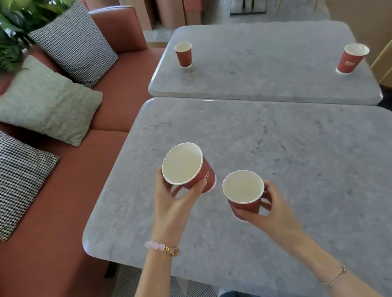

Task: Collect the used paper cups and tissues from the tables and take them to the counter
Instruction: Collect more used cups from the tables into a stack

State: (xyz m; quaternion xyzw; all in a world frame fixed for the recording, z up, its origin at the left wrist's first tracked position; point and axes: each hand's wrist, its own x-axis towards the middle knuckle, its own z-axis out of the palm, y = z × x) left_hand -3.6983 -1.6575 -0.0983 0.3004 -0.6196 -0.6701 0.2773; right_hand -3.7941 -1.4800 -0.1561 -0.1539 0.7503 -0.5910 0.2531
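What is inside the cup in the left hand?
The cup in the left hand tilts toward the camera. Its pale inside shows no liquid or tissue. Nothing covers the opening; blur could hide small residue.

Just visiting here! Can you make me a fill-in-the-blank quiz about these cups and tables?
1. The left hand grips one red paper cup, the right hand a second cup: ____ cups in hand.
2. A third cup and a fourth cup stand upright on the ____ grey stone table.
3. The left wrist's bracelet has round pink ____.
Missing words: two; far; beads.
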